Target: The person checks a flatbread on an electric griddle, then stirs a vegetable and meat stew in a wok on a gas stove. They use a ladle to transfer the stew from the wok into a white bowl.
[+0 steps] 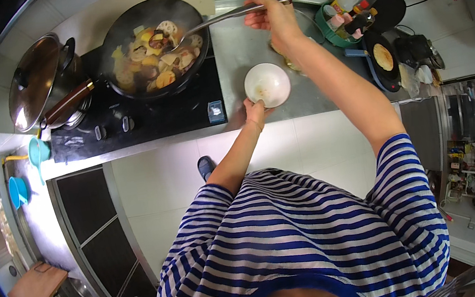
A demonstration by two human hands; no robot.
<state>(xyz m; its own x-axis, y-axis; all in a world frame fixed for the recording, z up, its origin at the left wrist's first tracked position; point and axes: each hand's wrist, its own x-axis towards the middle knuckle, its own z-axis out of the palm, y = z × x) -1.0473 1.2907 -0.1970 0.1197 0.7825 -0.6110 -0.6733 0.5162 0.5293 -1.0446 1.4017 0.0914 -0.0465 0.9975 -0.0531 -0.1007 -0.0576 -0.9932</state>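
Observation:
My left hand grips the near rim of a white bowl, its thumb inside; the bowl holds only a few small specks. My right hand holds the handle of a metal ladle or spatula whose head dips into a black wok at the upper left. Sliced lotus root, corn pieces and other chunks lie in the steaming wok. The utensil's head is partly hidden by the food. Behind my right forearm, a glass lid or dish is partly covered.
Left of the wok stands a pot with a tilted glass lid. A green basket of bottles sits at the right, beside a small pan with a flatbread. The stove knobs and the counter's front edge lie nearest me.

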